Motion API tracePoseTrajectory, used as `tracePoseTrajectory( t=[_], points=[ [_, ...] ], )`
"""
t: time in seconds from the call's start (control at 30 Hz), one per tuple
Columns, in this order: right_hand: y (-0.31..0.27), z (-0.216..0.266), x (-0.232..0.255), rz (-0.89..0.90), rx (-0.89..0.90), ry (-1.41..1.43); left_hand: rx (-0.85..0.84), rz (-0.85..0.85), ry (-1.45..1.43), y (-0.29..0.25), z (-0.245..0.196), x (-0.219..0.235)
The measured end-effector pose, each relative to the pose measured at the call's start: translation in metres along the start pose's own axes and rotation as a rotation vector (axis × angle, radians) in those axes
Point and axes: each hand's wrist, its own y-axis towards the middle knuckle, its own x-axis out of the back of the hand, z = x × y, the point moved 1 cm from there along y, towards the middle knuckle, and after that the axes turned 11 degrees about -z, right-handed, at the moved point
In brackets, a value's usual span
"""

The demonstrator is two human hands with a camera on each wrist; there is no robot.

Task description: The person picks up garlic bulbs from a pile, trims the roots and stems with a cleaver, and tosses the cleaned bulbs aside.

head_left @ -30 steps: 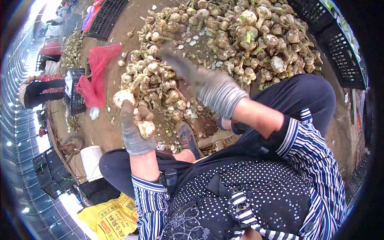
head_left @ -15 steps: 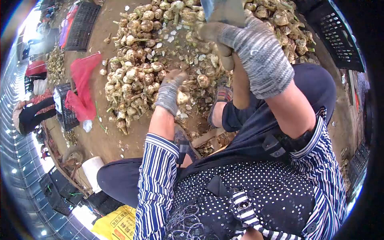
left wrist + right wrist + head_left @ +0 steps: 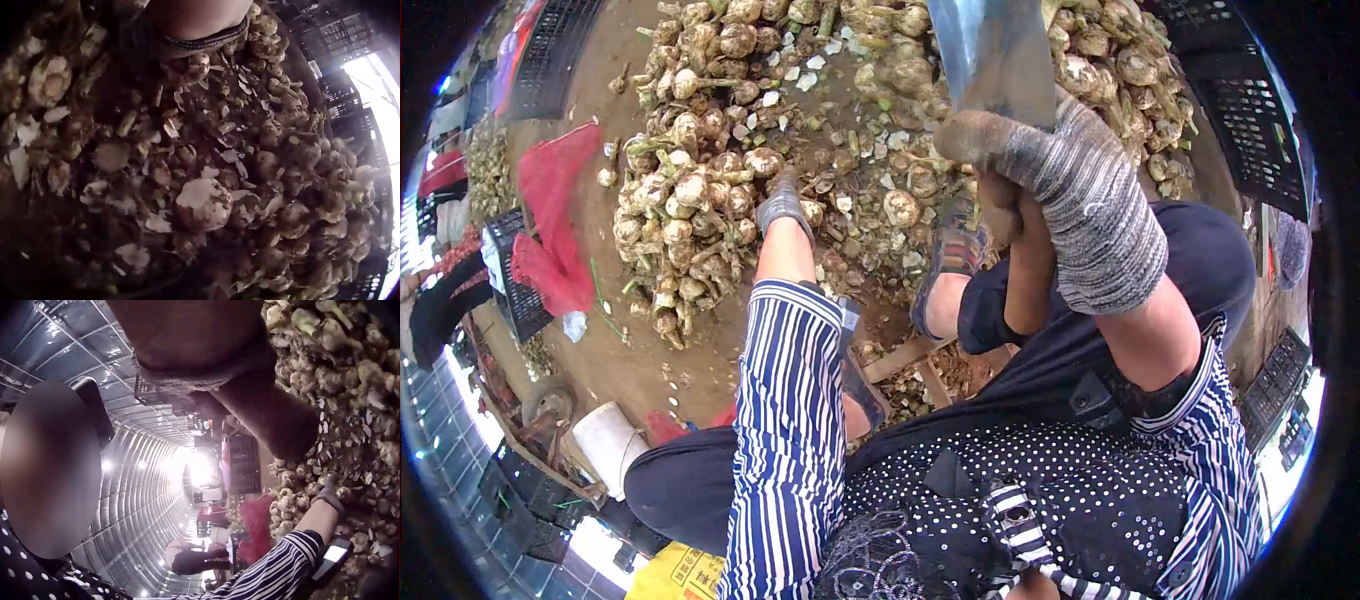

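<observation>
In the head view the gloved right hand (image 3: pixel 1090 205) grips the wooden handle (image 3: pixel 1030 265) of a wide-bladed tool, its metal blade (image 3: pixel 1000 60) pointing away from the body. The gloved left hand (image 3: pixel 785 205) is down at the near edge of the heap of garlic bulbs (image 3: pixel 690 190), beside one bulb (image 3: pixel 763 162); its fingers are mostly hidden. From the right wrist view, the left hand (image 3: pixel 329 494) also reaches down among bulbs. The left wrist view shows the glove cuff above bulbs (image 3: pixel 203 203) and peelings, not the fingertips.
A second bulb heap (image 3: pixel 1135 70) lies at the right, with black crates (image 3: pixel 1235 100) beyond. Red netting (image 3: pixel 555 220), a crate (image 3: pixel 520 280) and a white bucket (image 3: pixel 610 445) stand left. Loose bulbs and peelings lie around the person's shoes (image 3: pixel 950 260).
The left hand, which held bulbs up at first, has come down to the heap, and those bulbs no longer show in it. The right hand has drawn back towards the body, blade now plainly visible.
</observation>
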Motion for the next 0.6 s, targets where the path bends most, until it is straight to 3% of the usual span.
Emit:
tracePoseTrajectory(
  t=[0.07,0.1,0.13,0.17,0.2,0.23,0.27,0.33,0.37,0.4,0.47,0.5,0.53,0.6],
  points=[
    [0.001,-0.010,-0.006,-0.040,-0.182,0.137,0.042,0.028,-0.030,0.010,0.002,-0.005],
    [0.007,-0.014,-0.005,0.004,0.072,-0.018,-0.012,-0.024,-0.081,-0.002,0.007,-0.001],
    [0.007,-0.015,-0.003,0.004,0.075,-0.018,-0.066,-0.078,-0.132,-0.015,0.015,0.004],
    [0.005,-0.009,-0.005,-0.008,-0.082,0.037,-0.042,0.085,-0.204,-0.059,0.006,0.029],
    [0.005,-0.002,-0.008,-0.022,-0.241,0.091,-0.048,0.084,-0.206,-0.049,0.018,0.026],
    [0.003,0.008,-0.010,-0.102,-0.342,0.027,-0.027,0.159,-0.394,-0.037,0.032,0.020],
    [0.003,0.011,-0.009,-0.100,-0.339,0.037,-0.007,0.233,-0.582,-0.028,0.043,0.020],
    [0.002,0.013,-0.008,-0.037,-0.369,-0.127,-0.153,0.617,-0.427,-0.083,0.026,0.073],
    [-0.001,0.006,-0.008,-0.033,-0.021,-0.272,-0.260,0.669,-0.592,-0.105,0.024,0.082],
    [-0.001,-0.005,-0.011,-0.032,-0.012,-0.266,-0.277,0.713,-0.554,-0.124,0.020,0.099],
    [0.000,-0.018,-0.020,0.023,0.397,-0.662,-0.359,0.890,-0.424,-0.139,0.017,0.126],
    [-0.004,-0.006,-0.025,0.076,0.491,-0.917,-0.426,0.766,-0.363,-0.148,0.016,0.135],
    [-0.005,-0.007,-0.027,0.071,0.502,-0.911,-0.438,0.760,-0.368,-0.157,0.012,0.140],
    [-0.009,-0.011,-0.033,0.188,0.814,-0.909,-0.879,0.701,-0.360,-0.173,0.004,0.151]
  ],
)
